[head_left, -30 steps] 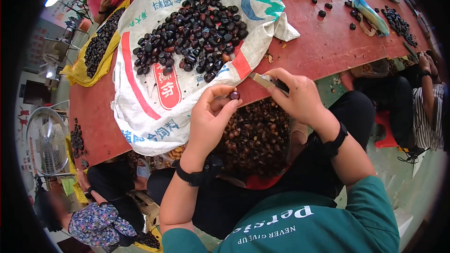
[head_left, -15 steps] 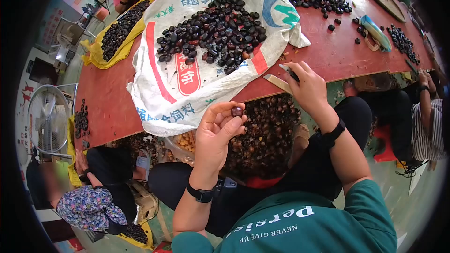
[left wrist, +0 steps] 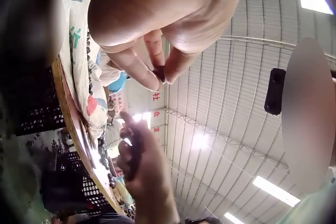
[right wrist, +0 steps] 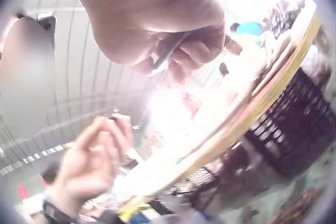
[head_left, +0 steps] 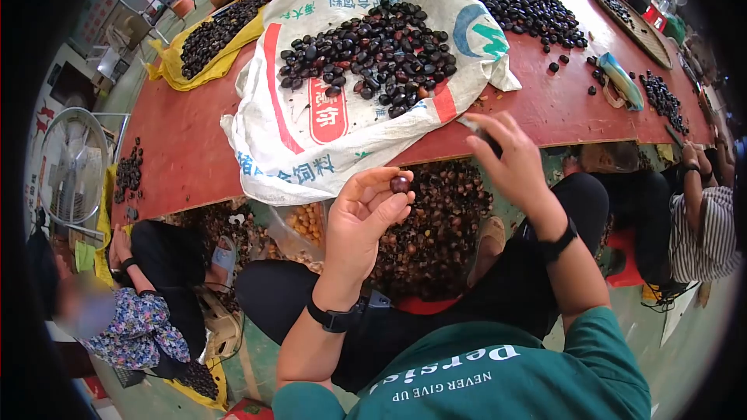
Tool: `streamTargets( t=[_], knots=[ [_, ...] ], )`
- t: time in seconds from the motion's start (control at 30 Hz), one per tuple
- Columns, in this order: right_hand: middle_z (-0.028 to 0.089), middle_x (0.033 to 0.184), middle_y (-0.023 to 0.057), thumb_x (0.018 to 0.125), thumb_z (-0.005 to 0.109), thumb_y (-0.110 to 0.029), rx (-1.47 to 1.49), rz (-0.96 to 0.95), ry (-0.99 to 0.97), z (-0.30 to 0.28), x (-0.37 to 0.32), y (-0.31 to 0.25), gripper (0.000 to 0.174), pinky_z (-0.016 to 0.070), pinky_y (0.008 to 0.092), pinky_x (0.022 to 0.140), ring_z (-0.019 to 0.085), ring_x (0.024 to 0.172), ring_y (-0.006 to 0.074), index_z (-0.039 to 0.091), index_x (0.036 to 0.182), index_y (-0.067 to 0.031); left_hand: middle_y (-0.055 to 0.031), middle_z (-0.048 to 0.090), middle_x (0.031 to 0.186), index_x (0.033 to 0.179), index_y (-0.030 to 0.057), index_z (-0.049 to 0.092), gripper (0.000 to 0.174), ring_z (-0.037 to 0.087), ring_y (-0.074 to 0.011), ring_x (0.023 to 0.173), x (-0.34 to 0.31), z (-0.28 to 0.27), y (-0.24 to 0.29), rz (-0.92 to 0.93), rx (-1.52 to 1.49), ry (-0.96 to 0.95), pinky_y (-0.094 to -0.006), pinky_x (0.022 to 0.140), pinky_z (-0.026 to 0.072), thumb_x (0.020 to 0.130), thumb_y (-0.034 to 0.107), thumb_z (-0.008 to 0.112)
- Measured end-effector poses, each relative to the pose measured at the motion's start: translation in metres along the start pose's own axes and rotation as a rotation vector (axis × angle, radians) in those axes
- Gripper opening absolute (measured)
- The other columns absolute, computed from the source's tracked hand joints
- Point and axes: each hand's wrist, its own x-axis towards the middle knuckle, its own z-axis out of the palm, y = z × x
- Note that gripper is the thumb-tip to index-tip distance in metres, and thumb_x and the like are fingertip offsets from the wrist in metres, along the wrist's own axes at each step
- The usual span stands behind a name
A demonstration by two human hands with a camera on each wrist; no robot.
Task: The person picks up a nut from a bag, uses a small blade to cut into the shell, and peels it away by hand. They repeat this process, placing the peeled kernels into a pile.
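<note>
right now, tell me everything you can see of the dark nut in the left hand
The dark nut is small and rounded, deep reddish-brown, with a glossy, hard-looking shell that catches the light. The left hand pinches it in the air, near the edge of the white sack. Its covered side cannot be seen.

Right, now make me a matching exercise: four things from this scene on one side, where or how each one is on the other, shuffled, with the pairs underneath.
Things
1. Dark nut
2. White sack
3. Fan
4. Green shirt

Places and states
A. At the far left of the head view
B. Worn, with white lettering
C. Pinched in the left hand
D. On the red table, under piled nuts

Pairs: 1-C, 2-D, 3-A, 4-B
</note>
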Motion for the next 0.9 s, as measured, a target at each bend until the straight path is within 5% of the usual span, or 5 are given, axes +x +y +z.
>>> streamTargets(
  t=[0.1,0.23,0.43,0.63,0.9],
  knots=[
    [0.067,0.109,0.0169,0.100,0.056,-0.016,0.586,-0.029,-0.259,-0.001,-0.024,-0.039,0.036,0.0500,0.0368,0.090,0.066,0.105,0.0282,0.058,0.133,-0.0027,-0.0100,0.065,0.121,0.125,0.0014,0.058,0.034,0.065,-0.0144,0.104,-0.001,0.001,-0.002,0.080,0.047,0.010,-0.0266,0.087,0.0553,0.093,-0.001,0.068],
    [0.063,0.131,0.0178,0.097,0.056,-0.005,0.798,0.015,-0.419,0.001,-0.034,-0.066,0.047,0.0468,0.0362,0.102,0.062,0.122,0.0282,0.048,0.144,-0.0025,-0.0090,0.066,0.117,0.124,-0.0004,0.058,0.035,0.064,-0.0134,0.103,-0.001,0.000,-0.005,0.166,0.085,0.021,-0.0268,0.086,0.0546,0.091,-0.004,0.069],
    [0.064,0.131,0.0170,0.098,0.055,-0.004,0.860,-0.014,-0.358,0.013,-0.036,-0.066,0.044,0.0466,0.0359,0.103,0.062,0.122,0.0260,0.051,0.142,-0.0018,-0.0081,0.066,0.114,0.122,-0.0011,0.059,0.034,0.064,-0.0122,0.102,0.001,-0.005,-0.008,0.243,0.199,0.002,-0.0258,0.085,0.0546,0.090,-0.006,0.069],
    [0.066,0.126,0.0174,0.097,0.057,-0.005,0.857,-0.003,-0.367,0.016,-0.033,-0.060,0.040,0.0489,0.0368,0.099,0.064,0.119,0.0291,0.056,0.137,-0.0025,-0.0077,0.066,0.109,0.118,-0.0007,0.061,0.031,0.066,-0.0108,0.093,0.000,-0.002,-0.008,0.289,0.418,0.046,-0.0237,0.080,0.0558,0.089,-0.007,0.069],
    [0.069,0.103,0.0143,0.097,0.058,-0.006,0.843,0.082,-0.222,0.043,-0.044,-0.056,0.035,0.0518,0.0358,0.082,0.067,0.090,0.0272,0.061,0.132,-0.0046,-0.0081,0.066,0.107,0.116,-0.0011,0.061,0.029,0.067,-0.0114,0.092,0.007,-0.001,-0.019,0.287,0.483,0.105,-0.0250,0.082,0.0564,0.088,-0.006,0.070]
  ],
)
